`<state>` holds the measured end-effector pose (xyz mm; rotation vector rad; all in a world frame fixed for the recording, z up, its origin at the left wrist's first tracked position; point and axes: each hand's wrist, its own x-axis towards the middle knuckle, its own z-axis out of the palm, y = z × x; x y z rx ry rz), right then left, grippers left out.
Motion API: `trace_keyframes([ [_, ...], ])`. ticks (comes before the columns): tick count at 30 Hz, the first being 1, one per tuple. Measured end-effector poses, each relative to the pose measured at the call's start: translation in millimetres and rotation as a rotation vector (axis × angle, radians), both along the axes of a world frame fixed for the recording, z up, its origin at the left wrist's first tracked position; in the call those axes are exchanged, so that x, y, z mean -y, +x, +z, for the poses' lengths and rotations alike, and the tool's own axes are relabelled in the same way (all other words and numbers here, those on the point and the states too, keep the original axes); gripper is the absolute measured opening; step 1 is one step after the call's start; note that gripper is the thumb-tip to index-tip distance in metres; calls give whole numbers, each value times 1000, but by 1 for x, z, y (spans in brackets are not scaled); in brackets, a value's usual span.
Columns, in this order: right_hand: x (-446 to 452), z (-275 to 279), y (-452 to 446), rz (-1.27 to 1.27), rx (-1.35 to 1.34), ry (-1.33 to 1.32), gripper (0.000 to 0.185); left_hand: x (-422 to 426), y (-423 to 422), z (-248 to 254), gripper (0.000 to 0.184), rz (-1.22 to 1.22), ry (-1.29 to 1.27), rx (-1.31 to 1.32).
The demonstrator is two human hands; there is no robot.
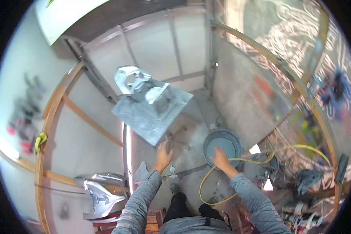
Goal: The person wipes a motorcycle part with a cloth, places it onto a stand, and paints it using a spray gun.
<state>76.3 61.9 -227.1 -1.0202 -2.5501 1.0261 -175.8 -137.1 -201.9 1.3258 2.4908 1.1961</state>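
Note:
My left hand (pixel 165 155) is at the near corner of a grey-coated board (pixel 148 124), its fingers curled around something dark and small that I cannot make out. My right hand (pixel 220 159) reaches over the near part of a round tub (pixel 238 137) of greyish liquid, fingers apart and nothing visible in them. A yellow hose (pixel 257 160) runs beside my right wrist. On the board stand a white, frame-like panel (pixel 123 80) and a smaller pale, rounded part (pixel 154 94), both apart from my hands.
Silvery fairing-like panels (pixel 101 201) lie at the lower left. Wooden rails (pixel 50 105) cross the left wall, with a yellow-green item (pixel 40 141) on one. A dark rag (pixel 309 180) hangs at right above cluttered cans (pixel 300 208). The yellow hose loops across the floor near my feet.

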Motion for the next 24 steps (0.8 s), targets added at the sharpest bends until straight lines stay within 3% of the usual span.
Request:
trace_keyframes([
  [1, 4, 14, -28, 76, -70, 23, 61, 5, -13, 10, 55, -4, 37, -99],
  [7, 48, 79, -180, 321, -180, 137, 62, 28, -96, 28, 66, 33, -14, -19],
  [14, 73, 79, -284, 432, -32, 258, 65, 59, -203, 31, 76, 47, -137, 11],
  [24, 48, 48, -316, 331, 306, 373, 76, 118, -269, 8, 86, 245, -533, -93],
])
